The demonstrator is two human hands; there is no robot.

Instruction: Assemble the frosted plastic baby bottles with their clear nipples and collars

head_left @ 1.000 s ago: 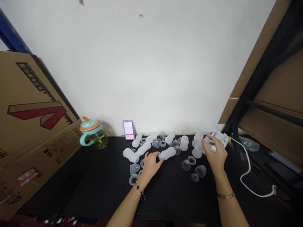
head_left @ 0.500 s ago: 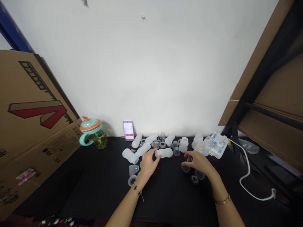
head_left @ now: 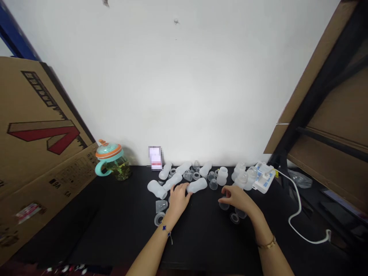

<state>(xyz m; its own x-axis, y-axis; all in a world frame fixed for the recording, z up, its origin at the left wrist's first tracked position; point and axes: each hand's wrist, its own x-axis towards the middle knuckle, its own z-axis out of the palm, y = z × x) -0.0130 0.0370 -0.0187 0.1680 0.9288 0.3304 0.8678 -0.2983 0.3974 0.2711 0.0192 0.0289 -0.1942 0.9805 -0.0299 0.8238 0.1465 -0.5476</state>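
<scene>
Tabletop point(head_left: 115, 234): bottles point(head_left: 222, 176) along the far edge
Left hand point(head_left: 178, 196) pinches a white bottle point(head_left: 197, 185); half-open right hand point(head_left: 237, 197) by a clear cap point(head_left: 224, 206), hold unclear.

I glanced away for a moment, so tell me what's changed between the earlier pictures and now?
The right hand has moved left and nearer the person, from beside the upright bottles to over a clear cap; whether it grips anything there is unclear. The lying bottle has slid slightly left, the fingers of the left hand at its end. The teal-handled jug and power strip stayed put.
</scene>
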